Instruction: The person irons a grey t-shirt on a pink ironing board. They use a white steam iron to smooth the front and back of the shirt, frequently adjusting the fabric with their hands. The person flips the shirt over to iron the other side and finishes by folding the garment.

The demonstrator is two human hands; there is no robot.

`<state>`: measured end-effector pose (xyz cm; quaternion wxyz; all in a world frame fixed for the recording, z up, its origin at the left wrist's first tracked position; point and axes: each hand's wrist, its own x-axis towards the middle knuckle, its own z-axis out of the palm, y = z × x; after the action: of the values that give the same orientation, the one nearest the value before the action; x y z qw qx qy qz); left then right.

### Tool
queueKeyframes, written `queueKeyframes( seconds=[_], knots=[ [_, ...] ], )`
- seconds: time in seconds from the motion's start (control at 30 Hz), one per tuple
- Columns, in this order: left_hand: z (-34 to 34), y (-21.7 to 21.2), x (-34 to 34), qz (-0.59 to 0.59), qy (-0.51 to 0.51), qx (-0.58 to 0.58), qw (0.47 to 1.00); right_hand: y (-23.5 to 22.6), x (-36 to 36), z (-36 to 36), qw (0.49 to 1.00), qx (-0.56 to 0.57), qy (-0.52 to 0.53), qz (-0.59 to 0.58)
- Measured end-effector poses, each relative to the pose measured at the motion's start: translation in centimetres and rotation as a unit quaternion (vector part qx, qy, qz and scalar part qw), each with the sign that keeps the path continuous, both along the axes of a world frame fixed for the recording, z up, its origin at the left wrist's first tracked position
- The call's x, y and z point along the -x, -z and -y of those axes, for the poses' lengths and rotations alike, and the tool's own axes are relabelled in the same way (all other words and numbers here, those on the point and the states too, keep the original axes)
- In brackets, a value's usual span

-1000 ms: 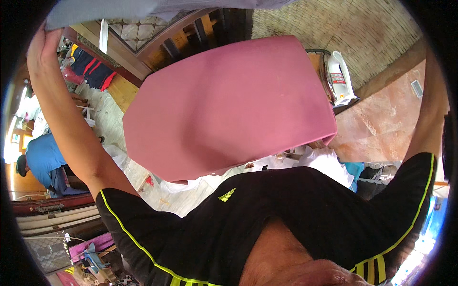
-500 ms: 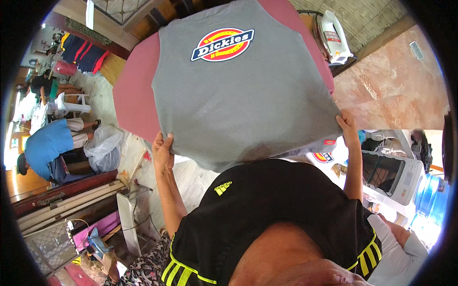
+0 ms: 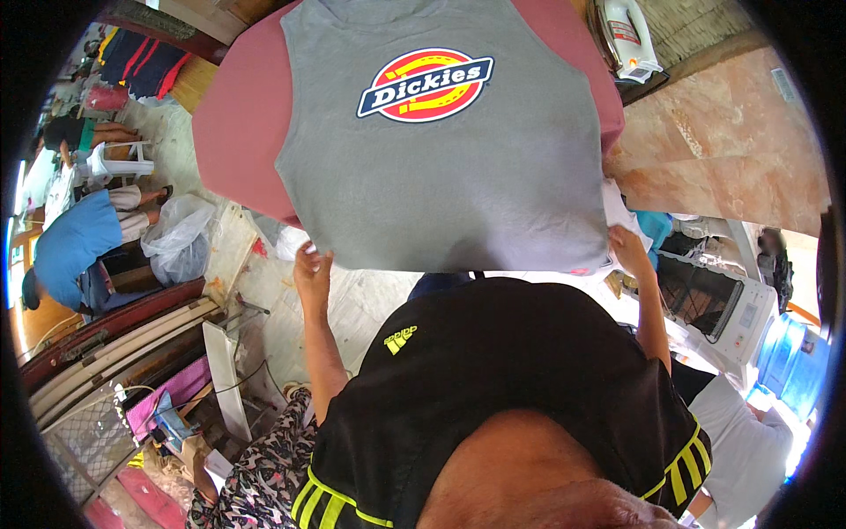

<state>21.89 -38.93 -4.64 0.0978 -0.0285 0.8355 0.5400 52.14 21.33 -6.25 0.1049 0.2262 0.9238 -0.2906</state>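
Observation:
A grey sleeveless shirt (image 3: 441,185) with a red, yellow and dark blue printed emblem lies spread over a maroon padded table (image 3: 242,132). Its hem runs nearly straight along the near side, and a small red tag shows near the right corner. My left hand (image 3: 314,275) is closed at the left hem corner, thumb and fingers on the cloth edge. At the opposite corner my right hand (image 3: 629,250) grips the hem, its fingertips partly hidden by the fabric.
A white clothes iron (image 3: 626,40) stands beyond the table at the far right, near a pinkish marbled surface (image 3: 731,150). To the left, a person in blue (image 3: 75,251) bends beside a clear plastic bag (image 3: 176,229). A white appliance (image 3: 727,304) and blue water jug (image 3: 793,361) are at right.
The hem, which sagged toward me in a curve, is now drawn straighter and flatter. My right hand has moved lower along with the shirt's right corner. The view has shifted slightly.

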Motion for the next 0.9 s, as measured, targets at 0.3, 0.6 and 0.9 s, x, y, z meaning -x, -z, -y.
queueKeyframes(
  seconds=[0.3,0.6,0.9],
  knots=[
    [-6.5,-4.4,13.2,-0.269,-0.006,0.244,0.932,-8.1,25.1,-0.6,0.945,-0.142,0.064,-0.287],
    [-5.0,-3.7,16.4,-0.144,-0.035,0.083,0.986,-5.5,29.5,-5.8,0.956,-0.108,0.136,-0.236],
    [-7.8,-9.0,21.9,-0.175,0.111,0.211,0.955,-6.5,33.0,-7.3,0.944,-0.183,0.059,-0.269]
  ],
)
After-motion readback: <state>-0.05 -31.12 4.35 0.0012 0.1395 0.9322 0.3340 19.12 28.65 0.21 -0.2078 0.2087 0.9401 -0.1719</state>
